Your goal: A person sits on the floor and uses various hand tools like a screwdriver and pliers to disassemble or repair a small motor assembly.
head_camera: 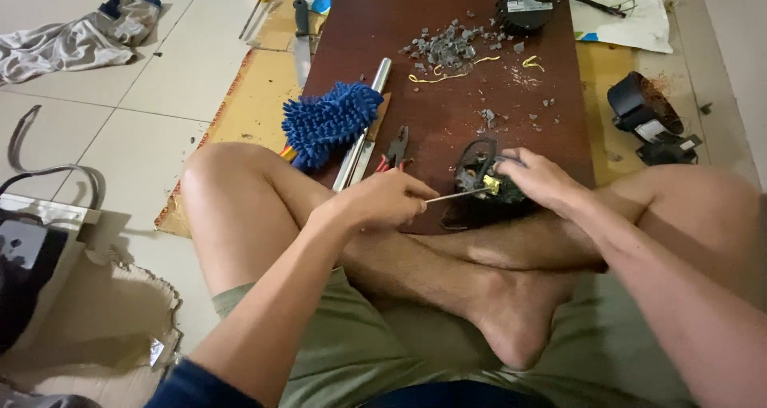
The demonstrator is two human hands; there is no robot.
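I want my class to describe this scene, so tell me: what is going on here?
A person sits cross-legged on the floor at a brown board. The left hand holds a thin metal tool, its tip pushed into a small black part that the right hand steadies at the board's near edge. Grey fragments and yellow wire bits lie further up the board. Pliers, a metal rod and a blue mop head lie to the left.

Single head-worn view, looking steeply down from above, close over crossed legs, brown board [447, 80] just ahead
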